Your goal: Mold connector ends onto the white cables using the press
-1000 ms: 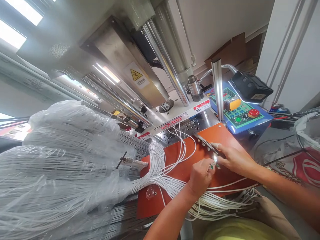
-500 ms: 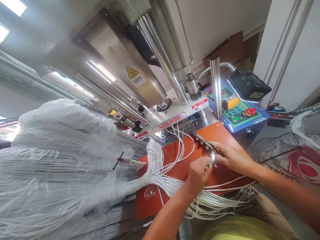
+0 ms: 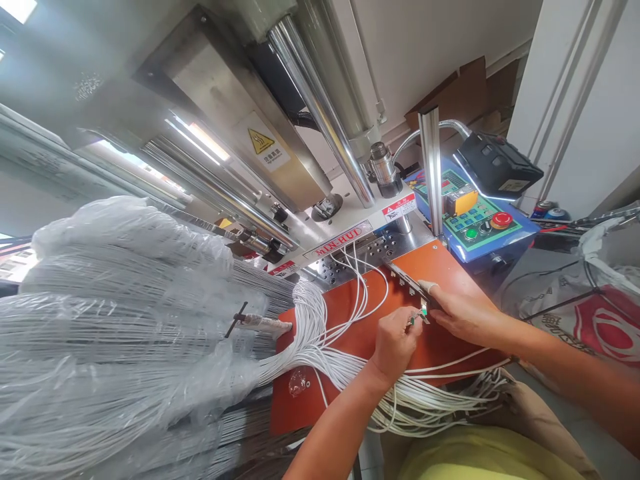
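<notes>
My right hand (image 3: 463, 316) grips a long, narrow dark metal bar (image 3: 407, 279) by its near end, a pale covering on one finger. Small pale pieces stick out along the bar's left side, and its far end lies by the machine's metal bed. My left hand (image 3: 397, 339) is closed in a pinch around a small metal tool with green on it (image 3: 415, 318), whose kind I cannot make out. The tool's tip is at the near end of the bar, close to my right fingers. Both hands are over the orange-red work plate (image 3: 345, 333).
A press marked MIN-HUI (image 3: 336, 243) stands ahead, white cables (image 3: 357, 280) running out of it. A thick bundle of white cables (image 3: 320, 353) crosses the plate, and plastic-wrapped cables (image 3: 125, 333) fill the left. A blue control box (image 3: 485, 233) with a red button stands at right.
The tool in my left hand has shifted slightly, and the bright glint at the bar's near end now shows partly green. Both hands keep their holds; the view has moved a little.
</notes>
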Motion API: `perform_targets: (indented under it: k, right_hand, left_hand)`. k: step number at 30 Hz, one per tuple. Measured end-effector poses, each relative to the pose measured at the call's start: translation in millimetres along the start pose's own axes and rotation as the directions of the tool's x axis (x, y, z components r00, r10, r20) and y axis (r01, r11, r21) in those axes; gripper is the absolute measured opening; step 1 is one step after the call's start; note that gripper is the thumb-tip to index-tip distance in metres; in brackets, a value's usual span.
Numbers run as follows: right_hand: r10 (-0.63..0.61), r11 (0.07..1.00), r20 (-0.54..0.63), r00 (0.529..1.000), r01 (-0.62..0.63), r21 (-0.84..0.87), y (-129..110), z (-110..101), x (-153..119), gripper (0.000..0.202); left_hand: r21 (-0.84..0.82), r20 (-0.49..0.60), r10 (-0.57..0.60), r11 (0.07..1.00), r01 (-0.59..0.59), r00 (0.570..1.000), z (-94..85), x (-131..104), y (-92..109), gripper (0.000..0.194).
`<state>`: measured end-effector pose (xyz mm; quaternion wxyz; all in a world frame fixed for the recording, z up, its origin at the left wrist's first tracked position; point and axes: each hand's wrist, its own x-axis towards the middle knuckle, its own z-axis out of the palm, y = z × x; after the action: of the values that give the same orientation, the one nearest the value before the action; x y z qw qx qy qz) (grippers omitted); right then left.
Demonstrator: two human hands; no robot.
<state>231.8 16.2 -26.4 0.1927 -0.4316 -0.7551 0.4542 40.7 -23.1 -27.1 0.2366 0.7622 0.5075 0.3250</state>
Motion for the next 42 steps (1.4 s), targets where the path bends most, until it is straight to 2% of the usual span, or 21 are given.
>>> perform_targets:
  k: [4, 7, 10, 15, 19, 22, 26, 30, 33, 37, 42]
  right_hand:
    - [0.032, 0.999, 0.1, 0.994, -0.028, -0.04, -5.6, -8.8, 0.6, 0.045]
    - [0.066, 0.992, 0.045, 0.997, -0.061, -0.112, -12.1, -8.6, 0.5, 0.036]
    - [0.051, 0.985, -0.014, 0.999, -0.053, -0.164, -14.7, -1.5, 0.4, 0.03]
    - [0.073, 0.978, -0.008, 0.997, -0.073, -0.196, -10.9, 9.4, 1.4, 0.027]
    - [0.04, 0.985, 0.005, 0.999, -0.039, -0.167, -7.4, 10.8, 1.7, 0.029]
    - [0.06, 0.978, -0.011, 0.998, -0.061, -0.197, -9.2, 9.2, 1.0, 0.029]
    - [0.066, 0.979, -0.022, 0.998, -0.069, -0.19, -13.5, 7.0, 0.2, 0.026]
    - [0.054, 0.982, -0.015, 0.998, -0.056, -0.178, -12.2, 7.7, 1.4, 0.027]
    - [0.062, 0.981, -0.021, 0.998, -0.065, -0.182, -10.7, 7.2, 2.2, 0.022]
    - [-0.008, 0.998, 0.01, 1.0, 0.009, -0.066, -10.3, 3.5, 1.7, 0.023]
    - [-0.029, 1.0, 0.03, 0.999, 0.029, 0.002, -7.9, 2.2, 2.3, 0.032]
  left_hand:
    - [-0.151, 0.09, -0.125, 0.979, 0.138, 0.988, -7.4, 4.5, 5.4, 0.018]
    - [-0.297, 0.148, -0.204, 0.924, 0.24, 0.968, -11.2, 6.6, 7.9, 0.031]
    - [-0.424, 0.136, -0.31, 0.84, 0.338, 0.941, -11.9, 8.3, 6.1, 0.038]
    - [-0.518, 0.091, -0.401, 0.763, 0.387, 0.911, -14.4, 12.6, 1.3, 0.044]
    - [-0.598, 0.105, -0.491, 0.663, 0.449, 0.865, -16.2, 15.2, 2.5, 0.055]
    - [-0.636, 0.103, -0.513, 0.625, 0.453, 0.852, -18.4, 17.5, 4.2, 0.06]
    - [-0.598, 0.051, -0.51, 0.673, 0.435, 0.859, -25.1, 22.9, 3.4, 0.058]
    - [-0.56, 0.011, -0.489, 0.719, 0.411, 0.872, -30.8, 27.4, -0.5, 0.039]
    - [-0.527, 0.008, -0.471, 0.748, 0.404, 0.882, -30.5, 25.4, -2.8, 0.032]
    - [-0.334, 0.037, -0.336, 0.883, 0.329, 0.941, -25.7, 16.3, -5.4, 0.018]
    - [-0.149, 0.005, -0.187, 0.971, 0.186, 0.982, -18.4, 10.0, -12.9, 0.017]
